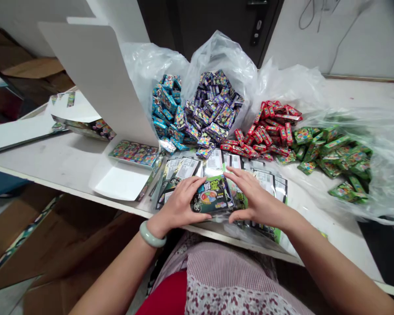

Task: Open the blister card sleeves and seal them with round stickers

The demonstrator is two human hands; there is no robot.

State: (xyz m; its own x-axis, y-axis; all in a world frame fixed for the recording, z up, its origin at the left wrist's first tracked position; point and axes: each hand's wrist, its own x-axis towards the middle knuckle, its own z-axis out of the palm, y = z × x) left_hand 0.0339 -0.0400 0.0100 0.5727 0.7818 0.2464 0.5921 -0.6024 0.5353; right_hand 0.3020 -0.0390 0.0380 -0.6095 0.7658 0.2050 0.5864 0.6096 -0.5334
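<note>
My left hand (181, 202) grips a dark printed packet (212, 194) with a colourful picture, fingers along its far edge and thumb along the near one. Just to the right, my right hand (256, 197) has its fingers and thumb spread, the fingertips close to the packet's far right corner. Whether they touch it I cannot tell. Below and around both hands lie overlapping clear-wrapped packets (215, 161), some showing white printed labels. Part of this layer is hidden under my hands.
Along the back, clear plastic bags spill small blue boxes (167, 103), purple boxes (216, 103), red boxes (272, 129) and green packs (341, 153). To the left stands an open white display box (121, 179) with a row of packs (134, 153). Cardboard (68, 245) lies below the table edge.
</note>
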